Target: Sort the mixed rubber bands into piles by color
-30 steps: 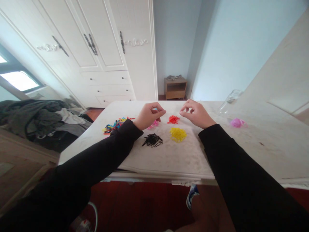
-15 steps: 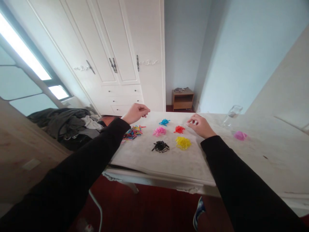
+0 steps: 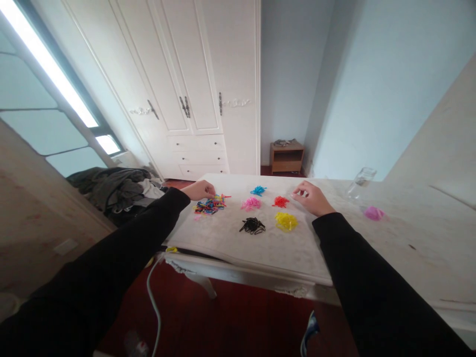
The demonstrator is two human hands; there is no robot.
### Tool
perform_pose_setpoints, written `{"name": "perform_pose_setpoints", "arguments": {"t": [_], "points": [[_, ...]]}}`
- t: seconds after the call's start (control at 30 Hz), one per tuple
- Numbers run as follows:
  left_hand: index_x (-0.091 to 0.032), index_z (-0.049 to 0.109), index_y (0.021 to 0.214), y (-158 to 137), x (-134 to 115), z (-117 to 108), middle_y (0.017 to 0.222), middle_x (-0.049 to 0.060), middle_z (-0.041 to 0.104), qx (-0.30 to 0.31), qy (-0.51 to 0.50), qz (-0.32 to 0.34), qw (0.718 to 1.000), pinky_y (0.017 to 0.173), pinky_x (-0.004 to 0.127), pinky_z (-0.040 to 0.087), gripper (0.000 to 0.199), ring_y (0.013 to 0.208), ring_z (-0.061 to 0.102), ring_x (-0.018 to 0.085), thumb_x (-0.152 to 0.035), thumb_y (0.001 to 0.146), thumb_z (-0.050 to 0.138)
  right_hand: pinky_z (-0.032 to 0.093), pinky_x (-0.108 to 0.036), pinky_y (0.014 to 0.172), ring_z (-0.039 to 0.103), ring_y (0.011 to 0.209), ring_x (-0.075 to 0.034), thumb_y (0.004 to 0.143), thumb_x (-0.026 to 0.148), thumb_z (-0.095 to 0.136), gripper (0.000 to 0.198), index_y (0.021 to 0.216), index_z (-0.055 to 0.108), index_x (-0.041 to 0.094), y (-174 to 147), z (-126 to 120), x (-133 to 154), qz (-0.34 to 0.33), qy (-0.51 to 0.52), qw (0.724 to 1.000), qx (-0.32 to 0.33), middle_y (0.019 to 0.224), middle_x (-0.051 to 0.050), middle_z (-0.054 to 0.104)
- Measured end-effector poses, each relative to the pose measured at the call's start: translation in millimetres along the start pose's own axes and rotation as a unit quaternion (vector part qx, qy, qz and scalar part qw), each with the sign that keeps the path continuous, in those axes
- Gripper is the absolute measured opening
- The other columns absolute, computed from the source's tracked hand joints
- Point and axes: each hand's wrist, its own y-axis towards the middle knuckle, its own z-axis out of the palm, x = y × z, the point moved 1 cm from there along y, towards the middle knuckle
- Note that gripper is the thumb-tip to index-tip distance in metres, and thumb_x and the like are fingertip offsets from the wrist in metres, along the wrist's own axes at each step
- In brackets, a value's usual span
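Elastic bands [image 3: 210, 206] lie on the white table [image 3: 230, 250] in six piles, their strands too tangled to count singly. One mixed pile [image 3: 212, 204] sits near the left edge. Five piles of one colour each lie to its right: one blue [image 3: 258, 190], closest to the far edge; one pink [image 3: 251, 204]; one red [image 3: 280, 202]; one black [image 3: 253, 226] and one yellow [image 3: 286, 222], these last two closest of the five to the near edge. Two hands are over the table. The left hand [image 3: 201, 190] reaches in from the left edge to the far side of the mixed pile, fingers bent down; whether they pinch a band I cannot tell. The right hand [image 3: 309, 197] is just beside the red pile, fingers curled, thumb and forefinger close together, anything between them too small to tell. Toward the far edge, farther right, are one clear glass container [image 3: 360, 185] and one purple-pink lump [image 3: 374, 213]
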Motion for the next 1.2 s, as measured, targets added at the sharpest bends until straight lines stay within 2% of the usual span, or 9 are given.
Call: {"name": "perform_pose_setpoints", "arguments": {"t": [0.2,0.33,0.53,0.73,0.93,1.2], "points": [[-0.016,0.077,0.078,-2,-1,-10,0.081,0.008,0.077,-0.023,-0.01,0.019,1.0,0.076,0.03,0.049,0.035,0.078,0.067,0.021,-0.05,0.073,0.071,0.045,-0.034,0.072,0.056,0.072,-0.018,0.074,0.033,0.067,0.014,0.068,0.067,0.02,-1,-1,0,0.007,0.001,1.0,0.001,0.081,-0.003,0.06],[-0.016,0.072,0.076,-5,0,-14,0.074,0.006,0.075,-0.023,-0.033,0.008,0.999,0.071,0.03,0.05,0.035,0.071,0.067,0.02,-0.051,0.073,0.072,0.045,-0.034,0.072,0.055,0.07,-0.017,0.074,0.033,0.067,0.015,0.068,0.067,0.02,-2,-1,2,0.011,0.0,1.0,0.008,0.081,-0.003,0.059],[-0.017,0.063,0.076,-10,-2,-14,0.074,0.007,0.076,-0.008,-0.114,-0.006,0.993,0.068,0.031,0.055,0.036,0.07,0.071,0.021,-0.047,0.065,0.082,0.045,-0.035,0.073,0.054,0.069,-0.017,0.073,0.033,0.069,0.015,0.067,0.067,0.02,-2,0,4,0.017,0.0,1.0,0.01,0.08,-0.003,0.06],[-0.016,0.067,0.092,-13,-8,-14,0.075,0.006,0.077,0.003,-0.181,-0.038,0.983,0.068,0.032,0.058,0.047,0.069,0.073,0.021,-0.04,0.058,0.091,0.046,-0.034,0.074,0.054,0.069,-0.017,0.073,0.032,0.069,0.013,0.067,0.067,0.02,-3,0,5,0.011,0.0,1.0,0.009,0.079,-0.003,0.061],[-0.014,0.076,0.087,-12,-10,-13,0.075,0.007,0.077,0.03,-0.2,-0.039,0.979,0.073,0.034,0.059,0.045,0.07,0.073,0.02,-0.043,0.057,0.092,0.046,-0.034,0.074,0.054,0.069,-0.017,0.073,0.03,0.069,0.012,0.067,0.067,0.02,-3,0,4,-0.004,-0.006,1.0,0.015,0.077,-0.003,0.062],[-0.013,0.075,0.089,-11,-10,-12,0.073,0.008,0.076,0.021,-0.197,-0.064,0.978,0.071,0.035,0.059,0.044,0.069,0.072,0.021,-0.041,0.06,0.091,0.045,-0.034,0.074,0.054,0.069,-0.017,0.073,0.03,0.067,0.013,0.066,0.066,0.02,-2,1,2,-0.004,-0.018,0.999,0.027,0.077,-0.003,0.061]]}}
